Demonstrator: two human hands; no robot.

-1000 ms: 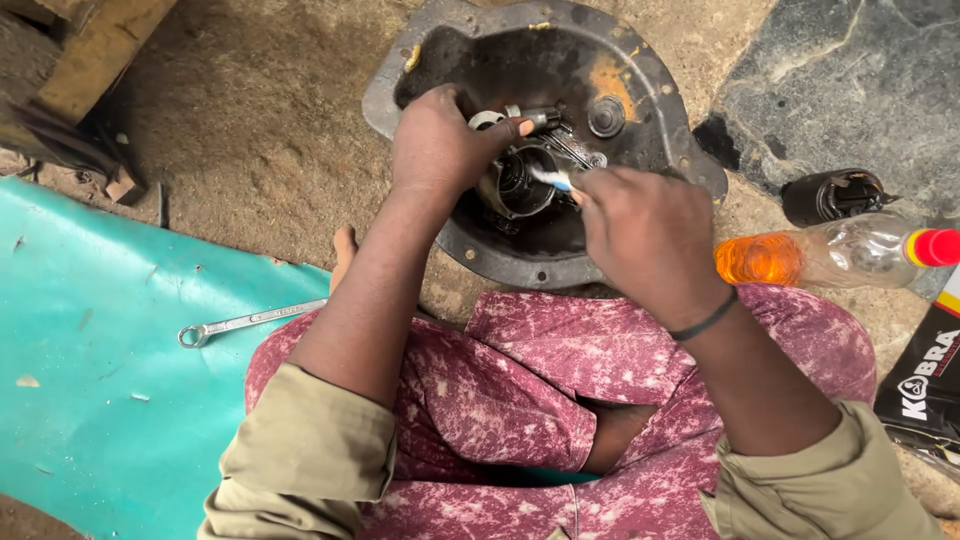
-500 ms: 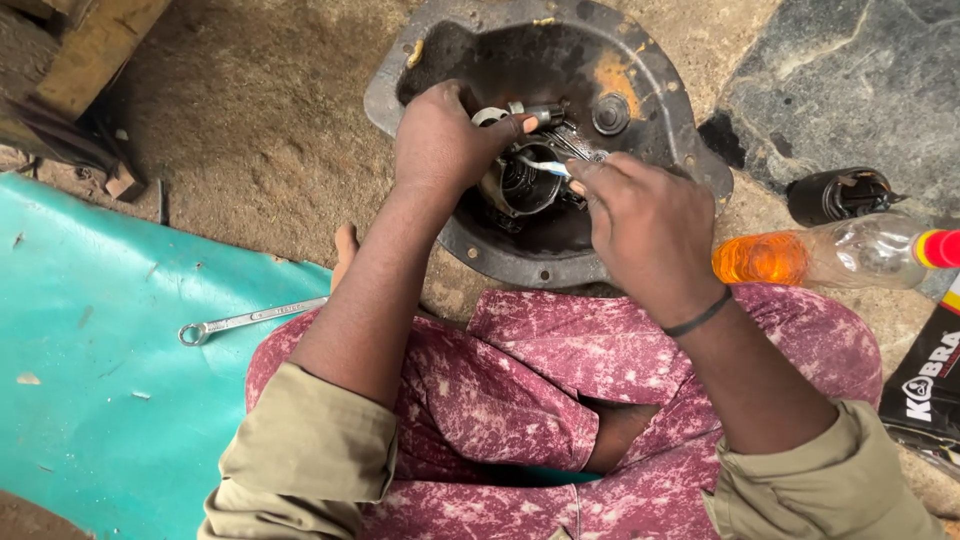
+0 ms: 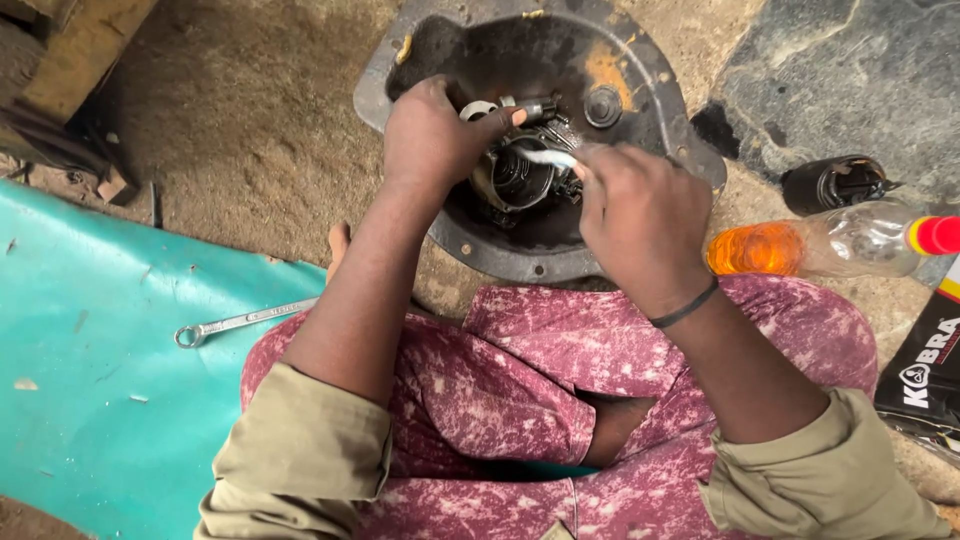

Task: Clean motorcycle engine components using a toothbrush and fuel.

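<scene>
While left hand [image 3: 432,135] steadies, tool [image 3: 545,157] in right-hand grip

Packages along the right edge

A clear plastic bottle [image 3: 835,242] with orange liquid and a red cap lies on the ground; just below it, a black packet [image 3: 925,375] (white lettering, cut off by the frame).

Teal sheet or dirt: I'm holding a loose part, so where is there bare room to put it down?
Free: the teal sheet left of the wrench, and dirt left of the housing. Crowded: the bottles on the right, and inside the housing around both hands.
</scene>
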